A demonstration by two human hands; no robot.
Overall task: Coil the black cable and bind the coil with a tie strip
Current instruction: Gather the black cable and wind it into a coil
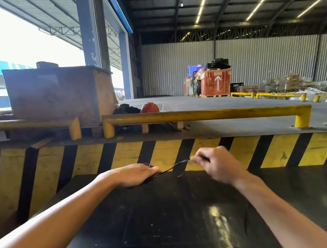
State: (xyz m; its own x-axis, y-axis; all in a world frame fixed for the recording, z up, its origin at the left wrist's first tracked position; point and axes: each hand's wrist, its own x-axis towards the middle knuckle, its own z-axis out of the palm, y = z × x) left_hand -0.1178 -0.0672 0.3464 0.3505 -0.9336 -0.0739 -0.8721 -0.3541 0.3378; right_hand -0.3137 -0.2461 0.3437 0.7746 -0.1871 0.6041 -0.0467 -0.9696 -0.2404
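Black tabletop (170, 213), left hand (136, 176) pressing cable (171, 167) flat, right hand (214, 164) grip pinching it, striped warehouse dock wall (128, 156).

Before me a long yellow steel guard rail (205, 114), a big rusty metal bin (56, 92), a red hard hat (149, 108), my black worktop (170, 213).

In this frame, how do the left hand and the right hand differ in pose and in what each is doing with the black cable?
The left hand lies low on the dark table, palm down, covering one end of the black cable; the right hand is raised above the surface. The left hand's fingers look fairly flat, pressing; the right hand's are curled, pinching the cable's other end. The right hand is motion-blurred, the left sharper. Both touch the same cable, stretched between them.
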